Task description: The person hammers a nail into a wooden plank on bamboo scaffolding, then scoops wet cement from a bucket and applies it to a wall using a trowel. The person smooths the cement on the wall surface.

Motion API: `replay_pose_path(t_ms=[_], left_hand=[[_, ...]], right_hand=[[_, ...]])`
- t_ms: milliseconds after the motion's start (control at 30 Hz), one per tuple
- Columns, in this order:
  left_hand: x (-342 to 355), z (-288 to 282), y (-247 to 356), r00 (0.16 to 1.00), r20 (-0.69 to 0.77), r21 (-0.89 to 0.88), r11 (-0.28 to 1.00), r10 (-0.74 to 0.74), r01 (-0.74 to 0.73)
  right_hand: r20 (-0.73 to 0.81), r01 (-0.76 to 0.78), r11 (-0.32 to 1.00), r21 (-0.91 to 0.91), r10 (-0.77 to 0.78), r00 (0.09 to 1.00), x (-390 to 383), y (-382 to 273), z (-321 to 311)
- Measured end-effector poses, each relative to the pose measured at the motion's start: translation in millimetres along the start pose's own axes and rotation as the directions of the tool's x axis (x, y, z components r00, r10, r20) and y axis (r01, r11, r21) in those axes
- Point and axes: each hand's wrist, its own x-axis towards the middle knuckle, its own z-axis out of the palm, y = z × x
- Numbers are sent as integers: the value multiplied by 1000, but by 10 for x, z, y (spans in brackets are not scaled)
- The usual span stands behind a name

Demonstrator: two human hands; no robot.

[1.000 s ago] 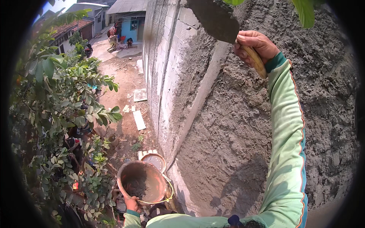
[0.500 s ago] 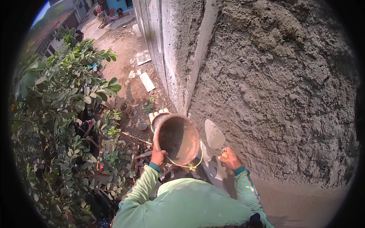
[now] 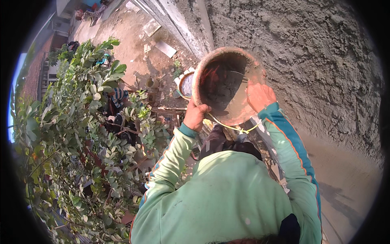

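My left hand (image 3: 196,116) is closed on the near left rim of a reddish, mortar-smeared bucket (image 3: 237,109). The bucket tilts so its mouth faces me, and a yellow cord handle (image 3: 229,127) loops below the rim. Grey mortar (image 3: 219,91) lies inside, partly in shadow. Over the right side of the mouth, my right hand (image 3: 260,96) is closed round the trowel, reaching into the bucket. Only a thin bit of the trowel (image 3: 237,73) shows past the fingers; its blade is mostly hidden in there. The rough mortar-coated wall (image 3: 300,65) rises close on the right.
A leafy tree (image 3: 81,130) fills the left side. Far below, a second bucket (image 3: 186,85) stands on the ground near pale boards (image 3: 165,49). Bamboo poles and timber (image 3: 264,148) show beneath me. A person in a striped top (image 3: 118,97) is partly hidden by leaves.
My right hand has brought the trowel from beside the wall into the bucket. My left hand and the bucket have moved up and right in the picture, and the view has shifted.
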Motion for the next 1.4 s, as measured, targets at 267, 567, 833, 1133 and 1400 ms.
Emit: replay_pose_path(t_ms=[267, 567, 833, 1133, 1400], left_hand=[[70, 76, -25, 997, -38, 21, 998, 63, -62], [-85, 310, -78, 980, -105, -51, 984, 167, -173], [-108, 417, -144, 968, -135, 6, 977, 212, -213], [-127, 629, -152, 944, -153, 4, 956, 292, -295], [-160, 464, -298, 967, -92, -58, 968, 239, -244]], right_hand=[[88, 140, 968, -208, -124, 988, 44, -499, -343], [57, -7, 997, -72, 11, 998, 42, -117, -156], [2, -54, 994, -98, 54, 999, 53, -93, -159], [-52, -184, 974, -130, 179, 983, 346, 57, -169], [-260, -208, 975, -79, 181, 948, 177, 147, -250]])
